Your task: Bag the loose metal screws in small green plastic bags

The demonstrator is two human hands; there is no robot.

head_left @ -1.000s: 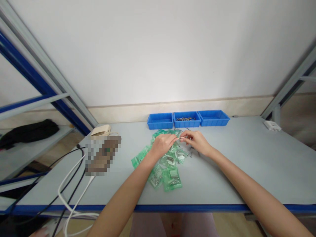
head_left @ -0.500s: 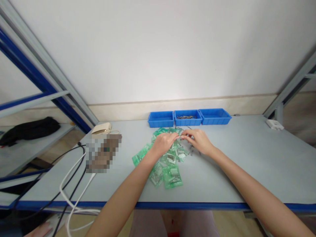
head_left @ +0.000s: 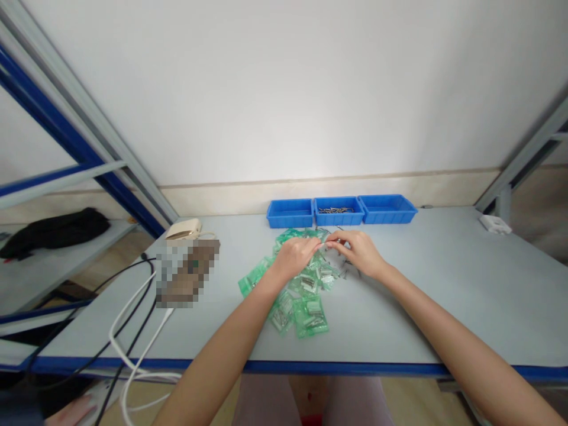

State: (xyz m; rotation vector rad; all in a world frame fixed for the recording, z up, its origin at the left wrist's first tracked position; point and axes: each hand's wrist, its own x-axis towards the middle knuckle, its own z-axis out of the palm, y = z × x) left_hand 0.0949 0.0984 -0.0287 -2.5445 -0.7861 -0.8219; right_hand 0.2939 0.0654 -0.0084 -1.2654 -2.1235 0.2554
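A heap of small green plastic bags point(head_left: 305, 296) holding metal parts lies on the grey table point(head_left: 444, 284). Above its far end my left hand point(head_left: 296, 257) and my right hand point(head_left: 360, 251) meet, fingertips pinched together. Between them they hold something small and pale that I cannot make out. A few loose dark screws point(head_left: 345, 271) lie on the table just under my right hand.
Three blue bins point(head_left: 289, 213) stand in a row at the back; the middle bin point(head_left: 337, 211) holds metal screws. A beige device point(head_left: 183, 229), a blurred patch and black and white cables point(head_left: 128, 319) lie at the left. A white block point(head_left: 491, 223) sits far right.
Both hands have stayed pinched together over the bags, shifting only slightly. The view has drifted a little.
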